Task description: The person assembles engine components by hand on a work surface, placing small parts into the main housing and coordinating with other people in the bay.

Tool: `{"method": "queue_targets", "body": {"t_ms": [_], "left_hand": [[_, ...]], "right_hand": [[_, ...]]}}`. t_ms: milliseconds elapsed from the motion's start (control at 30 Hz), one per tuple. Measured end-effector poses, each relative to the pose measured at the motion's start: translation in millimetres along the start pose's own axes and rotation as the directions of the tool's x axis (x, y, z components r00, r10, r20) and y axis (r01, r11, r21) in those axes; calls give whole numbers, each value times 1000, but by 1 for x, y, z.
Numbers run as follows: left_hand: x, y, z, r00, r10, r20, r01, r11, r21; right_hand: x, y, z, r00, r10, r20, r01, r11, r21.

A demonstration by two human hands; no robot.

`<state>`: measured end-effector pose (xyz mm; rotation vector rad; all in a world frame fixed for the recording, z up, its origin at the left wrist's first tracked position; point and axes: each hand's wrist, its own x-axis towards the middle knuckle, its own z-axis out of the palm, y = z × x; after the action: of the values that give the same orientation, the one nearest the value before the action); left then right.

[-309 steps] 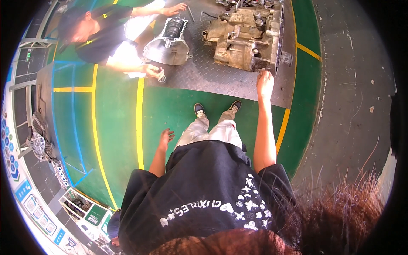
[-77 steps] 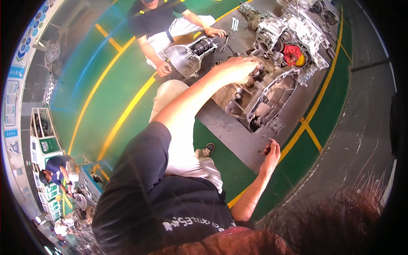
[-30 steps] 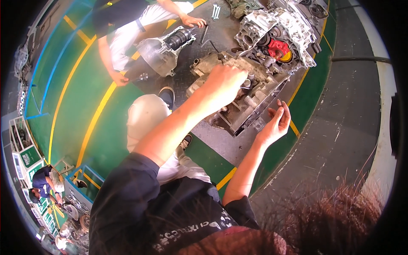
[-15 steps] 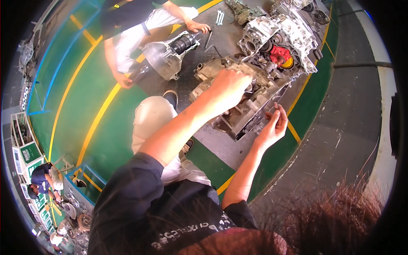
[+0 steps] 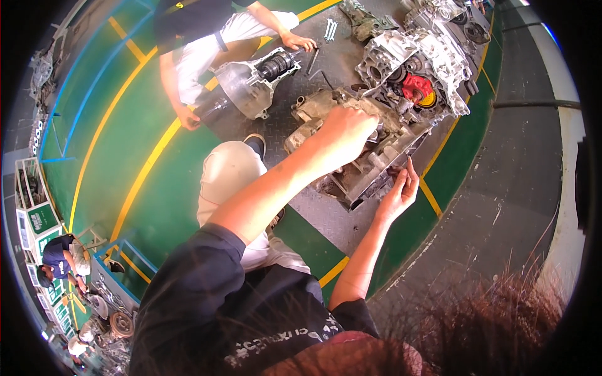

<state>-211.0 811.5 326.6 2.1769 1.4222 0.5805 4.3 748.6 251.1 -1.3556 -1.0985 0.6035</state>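
A dirty, grey-brown metal casing, apparently a gearbox housing, lies in front of me. Over its middle is my left hand, closed in a fist with the knuckles up. Whatever the fist grips is hidden beneath it; a small shiny metal part shows beside the fingers. My right hand is off the casing's right edge, palm turned up, index finger stretched out and the others loosely bent. I see nothing held in it. Just beyond the casing stands a larger silver housing with gears and a red part.
A co-worker crouches at the far left by a silver bell-shaped housing with a gear shaft. One of their hands is at a bent black bar. Several wrenches lie beyond. Another person bends over parts at the left.
The whole view has shifted slightly. My right hand has come a little nearer to the casing's edge, its index finger straighter. My left fist stays over the casing.
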Motion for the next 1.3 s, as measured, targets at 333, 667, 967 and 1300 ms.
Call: {"method": "queue_targets", "body": {"t_ms": [333,667,967,1300], "left_hand": [[1,0,4,1000,20,-13,-20,1000,8],[6,-1,10,999,32,10,-32,999,28],[16,-3,2,999,36,-23,-35,999,24],[27,8,11,987,102,-128,-111,991,-71]], "right_hand": [[-4,21,-13,998,-5,62,-8,977,211],[-12,17,3,988,-147,-44,148,988,36],[-11,19,6,987,-145,-63,148,988,36],[-13,18,5,989,-138,-46,141,988,69]]}}
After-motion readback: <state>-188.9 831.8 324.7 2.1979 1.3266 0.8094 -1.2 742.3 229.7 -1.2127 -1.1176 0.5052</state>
